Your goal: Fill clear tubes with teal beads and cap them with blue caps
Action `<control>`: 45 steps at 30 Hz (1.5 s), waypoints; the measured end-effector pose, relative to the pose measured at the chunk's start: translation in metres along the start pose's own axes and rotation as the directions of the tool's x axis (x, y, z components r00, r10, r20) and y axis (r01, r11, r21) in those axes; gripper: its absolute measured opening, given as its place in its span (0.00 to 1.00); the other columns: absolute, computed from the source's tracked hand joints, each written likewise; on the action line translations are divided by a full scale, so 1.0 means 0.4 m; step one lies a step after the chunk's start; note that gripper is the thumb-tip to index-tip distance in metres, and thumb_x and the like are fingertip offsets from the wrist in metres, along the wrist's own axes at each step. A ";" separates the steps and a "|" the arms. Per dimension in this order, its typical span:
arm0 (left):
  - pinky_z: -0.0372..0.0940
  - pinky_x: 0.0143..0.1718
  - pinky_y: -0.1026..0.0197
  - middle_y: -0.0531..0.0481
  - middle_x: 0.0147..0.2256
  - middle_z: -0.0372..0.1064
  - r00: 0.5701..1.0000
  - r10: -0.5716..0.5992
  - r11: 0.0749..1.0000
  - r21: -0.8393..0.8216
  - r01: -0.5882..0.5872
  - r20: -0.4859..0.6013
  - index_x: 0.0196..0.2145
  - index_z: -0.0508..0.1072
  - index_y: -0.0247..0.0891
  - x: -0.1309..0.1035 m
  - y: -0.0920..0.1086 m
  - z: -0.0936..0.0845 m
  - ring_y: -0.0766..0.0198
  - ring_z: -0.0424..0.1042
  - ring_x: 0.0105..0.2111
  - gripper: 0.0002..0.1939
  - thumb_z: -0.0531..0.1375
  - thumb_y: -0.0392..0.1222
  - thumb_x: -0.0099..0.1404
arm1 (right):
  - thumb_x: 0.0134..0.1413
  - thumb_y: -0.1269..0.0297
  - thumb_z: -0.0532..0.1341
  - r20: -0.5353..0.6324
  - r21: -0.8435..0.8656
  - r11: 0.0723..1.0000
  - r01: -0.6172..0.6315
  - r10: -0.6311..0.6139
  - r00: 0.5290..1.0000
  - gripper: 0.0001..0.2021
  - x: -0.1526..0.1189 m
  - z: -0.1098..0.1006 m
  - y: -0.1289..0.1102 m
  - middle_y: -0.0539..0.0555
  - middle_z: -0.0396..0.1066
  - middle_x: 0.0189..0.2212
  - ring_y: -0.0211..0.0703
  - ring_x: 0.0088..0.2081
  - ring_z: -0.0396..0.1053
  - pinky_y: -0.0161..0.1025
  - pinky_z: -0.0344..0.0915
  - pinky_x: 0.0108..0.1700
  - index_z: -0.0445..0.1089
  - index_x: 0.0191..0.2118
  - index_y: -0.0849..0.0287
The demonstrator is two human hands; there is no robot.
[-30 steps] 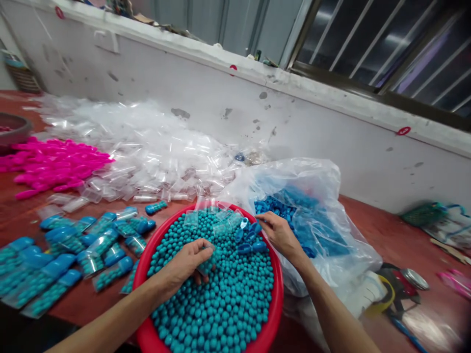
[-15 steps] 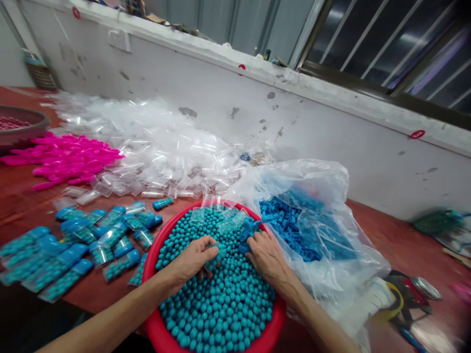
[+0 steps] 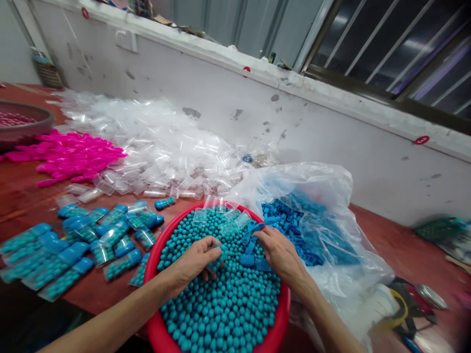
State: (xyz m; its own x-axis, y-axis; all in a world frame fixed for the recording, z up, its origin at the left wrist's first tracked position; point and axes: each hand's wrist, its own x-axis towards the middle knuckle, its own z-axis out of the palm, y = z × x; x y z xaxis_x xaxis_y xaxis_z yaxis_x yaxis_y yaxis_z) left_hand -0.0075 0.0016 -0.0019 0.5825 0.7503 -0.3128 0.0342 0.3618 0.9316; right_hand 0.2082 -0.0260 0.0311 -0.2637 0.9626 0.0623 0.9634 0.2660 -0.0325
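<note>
A red basin [image 3: 284, 314] full of teal beads [image 3: 221, 309] stands at the table's front. Over the beads, my left hand [image 3: 200, 260] is closed on a small clear container [image 3: 215, 262] with teal beads in it, partly hidden by the fingers. At the basin's right rim, my right hand [image 3: 277, 250] has its fingertips pinched on a blue cap [image 3: 255, 228]. Several more blue caps [image 3: 247, 260] lie on the beads just below those fingers. Empty clear containers [image 3: 231, 223] rest on the beads near the far rim.
Filled, blue-capped containers [image 3: 114, 233] lie left of the basin. Behind are a heap of empty clear containers [image 3: 158, 147] and pink pieces [image 3: 81, 154]. A plastic bag [image 3: 331, 196] of blue caps sits at the right, with a yellow-handled object [image 3: 403, 306] beyond. A bowl [image 3: 27, 128] stands far left.
My right hand has lifted slightly and shifted right, uncovering blue caps on the beads. My left hand keeps its hold on the container. The view has shifted a little.
</note>
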 end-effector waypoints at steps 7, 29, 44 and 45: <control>0.51 0.16 0.71 0.53 0.25 0.67 1.000 0.010 1.000 0.015 -0.010 -0.002 0.35 0.60 0.36 -0.001 -0.002 0.001 0.71 0.66 0.18 0.15 0.55 0.50 0.55 | 0.54 0.69 0.54 -0.053 -0.262 0.960 0.097 -0.115 0.992 0.07 0.090 0.049 0.007 0.58 0.65 0.42 0.52 0.45 0.58 0.47 0.53 0.43 0.69 0.33 0.56; 0.55 0.17 0.73 0.58 0.25 0.55 0.987 0.157 0.987 0.025 -0.158 0.022 0.40 0.63 0.37 -0.016 0.008 0.014 0.74 0.56 0.21 0.13 0.55 0.44 0.57 | 0.50 0.69 0.57 0.056 0.944 0.316 -0.093 0.123 0.991 0.15 0.020 0.035 -0.134 0.49 0.73 0.35 0.43 0.37 0.69 0.39 0.66 0.41 0.70 0.44 0.54; 0.47 0.13 0.73 0.57 0.23 0.62 0.983 0.131 0.990 -0.029 -0.136 -0.128 0.43 0.60 0.38 -0.006 0.010 -0.003 0.75 0.60 0.15 0.15 0.52 0.45 0.59 | 0.54 0.67 0.51 -0.041 0.646 0.762 -0.049 0.098 0.994 0.21 -0.020 0.040 -0.082 0.57 0.65 0.49 0.46 0.49 0.63 0.44 0.60 0.50 0.59 0.55 0.59; 0.48 0.13 0.73 0.57 0.23 0.63 0.985 0.132 0.989 -0.057 -0.139 -0.112 0.43 0.60 0.38 -0.008 0.013 -0.005 0.75 0.60 0.16 0.15 0.52 0.45 0.59 | 0.55 0.69 0.49 -0.060 0.605 0.795 -0.032 0.085 0.995 0.21 -0.024 0.033 -0.073 0.58 0.65 0.49 0.45 0.49 0.64 0.43 0.61 0.49 0.58 0.55 0.59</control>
State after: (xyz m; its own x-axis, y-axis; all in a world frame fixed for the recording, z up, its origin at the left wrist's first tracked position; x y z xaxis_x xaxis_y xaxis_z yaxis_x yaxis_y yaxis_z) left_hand -0.0107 0.0024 0.0037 0.4874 0.8485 -0.2061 -0.0928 0.2850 0.9540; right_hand 0.1820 -0.0423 0.0181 -0.1773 0.9770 0.1189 0.7457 0.2122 -0.6316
